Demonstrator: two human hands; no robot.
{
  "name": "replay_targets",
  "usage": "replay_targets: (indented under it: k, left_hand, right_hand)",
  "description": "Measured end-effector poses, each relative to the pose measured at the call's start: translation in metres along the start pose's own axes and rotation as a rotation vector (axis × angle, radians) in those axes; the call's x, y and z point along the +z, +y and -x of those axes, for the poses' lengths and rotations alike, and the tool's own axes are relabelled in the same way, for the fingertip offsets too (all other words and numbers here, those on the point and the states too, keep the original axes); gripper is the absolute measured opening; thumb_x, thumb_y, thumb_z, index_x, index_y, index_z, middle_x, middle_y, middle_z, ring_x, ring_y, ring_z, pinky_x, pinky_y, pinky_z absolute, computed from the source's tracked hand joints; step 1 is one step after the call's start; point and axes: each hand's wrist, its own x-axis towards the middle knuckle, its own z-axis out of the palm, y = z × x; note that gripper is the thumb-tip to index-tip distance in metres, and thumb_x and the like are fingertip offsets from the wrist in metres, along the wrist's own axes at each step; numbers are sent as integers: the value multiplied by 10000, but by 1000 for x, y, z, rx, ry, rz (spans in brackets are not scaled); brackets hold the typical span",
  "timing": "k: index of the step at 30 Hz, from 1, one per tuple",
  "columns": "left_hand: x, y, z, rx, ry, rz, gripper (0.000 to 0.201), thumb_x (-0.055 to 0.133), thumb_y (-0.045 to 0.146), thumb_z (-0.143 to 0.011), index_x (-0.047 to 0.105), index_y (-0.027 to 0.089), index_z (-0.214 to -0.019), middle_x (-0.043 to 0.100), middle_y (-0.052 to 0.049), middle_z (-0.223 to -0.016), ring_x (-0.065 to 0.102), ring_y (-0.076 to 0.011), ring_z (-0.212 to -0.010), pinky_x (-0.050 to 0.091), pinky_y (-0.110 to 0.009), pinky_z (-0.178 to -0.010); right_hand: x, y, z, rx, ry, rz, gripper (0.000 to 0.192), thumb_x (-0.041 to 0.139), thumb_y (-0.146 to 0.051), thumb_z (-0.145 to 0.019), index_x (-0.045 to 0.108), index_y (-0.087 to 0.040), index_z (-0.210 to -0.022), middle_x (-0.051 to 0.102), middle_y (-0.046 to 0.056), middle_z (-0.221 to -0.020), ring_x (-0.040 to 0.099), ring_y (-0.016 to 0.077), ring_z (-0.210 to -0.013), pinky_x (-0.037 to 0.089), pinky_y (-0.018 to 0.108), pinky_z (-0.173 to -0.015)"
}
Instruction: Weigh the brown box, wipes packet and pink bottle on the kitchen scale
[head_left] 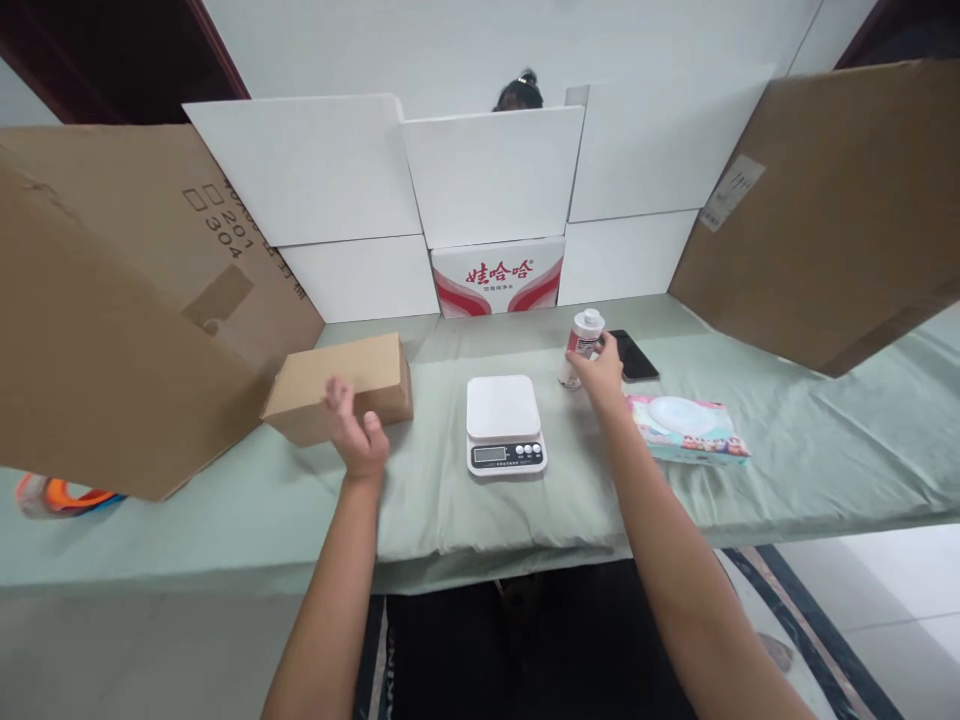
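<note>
My right hand (602,372) is wrapped round a white bottle (588,325) with a red label, which stands upright at the right of the table. Just behind that hand lies a black phone (634,357). My left hand (355,430) is raised in front of a closed brown cardboard box (352,372), fingers apart and holding nothing; whether it touches the box I cannot tell. Between my two hands sits a white kitchen scale (504,408) with nothing on its plate.
A pack of wipes (686,428) lies beside my right forearm. Large cardboard sheets (840,210) flank the green-clothed table (435,500), and white panels (491,175) line its back. Orange tape rolls (67,493) lie far left. Part of a person's head (520,92) shows behind the panels.
</note>
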Motion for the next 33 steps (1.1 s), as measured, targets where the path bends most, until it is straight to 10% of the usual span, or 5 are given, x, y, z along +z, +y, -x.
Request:
replay_targets:
  k: [8, 12, 18, 33]
  left_hand:
    - [17, 13, 8, 493, -312, -27, 256, 484, 183, -960, 662, 171, -1145, 787, -140, -1175, 750, -254, -1164, 590, -372, -971]
    - [20, 16, 11, 306, -648, -130, 246, 469, 211, -938, 715, 203, -927, 721, -27, -663, 673, -171, -579, 476, -286, -617]
    - [29, 22, 3, -81, -1081, -219, 249, 484, 340, -937, 705, 225, -947, 685, -12, -688, 613, -168, -640, 379, -282, -649]
    - [33, 29, -2, -177, -1060, -276, 286, 477, 423, -969, 685, 230, -936, 663, -12, -717, 574, -175, -660, 320, -286, -650]
  right_hand:
    - [32, 10, 44, -334, -119, -295, 412, 789, -487, -740, 605, -194, -963, 663, 43, -911, 582, 202, -807, 518, 370, -782]
    - [44, 2, 76, -367, -367, -483, 461, 822, -540, -763, 619, -200, -998, 668, 27, -898, 581, 164, -756, 493, 291, -657]
    - [55, -1, 88, -375, -500, -400, 470, 830, -520, -766, 650, -204, -1064, 603, 0, -868, 485, 130, -704, 424, 268, -606]
    - [51, -2, 87, -472, -587, -358, 651, 786, -502, -818, 613, -242, -1389, 672, 35, -1088, 458, 138, -737, 442, 308, -705]
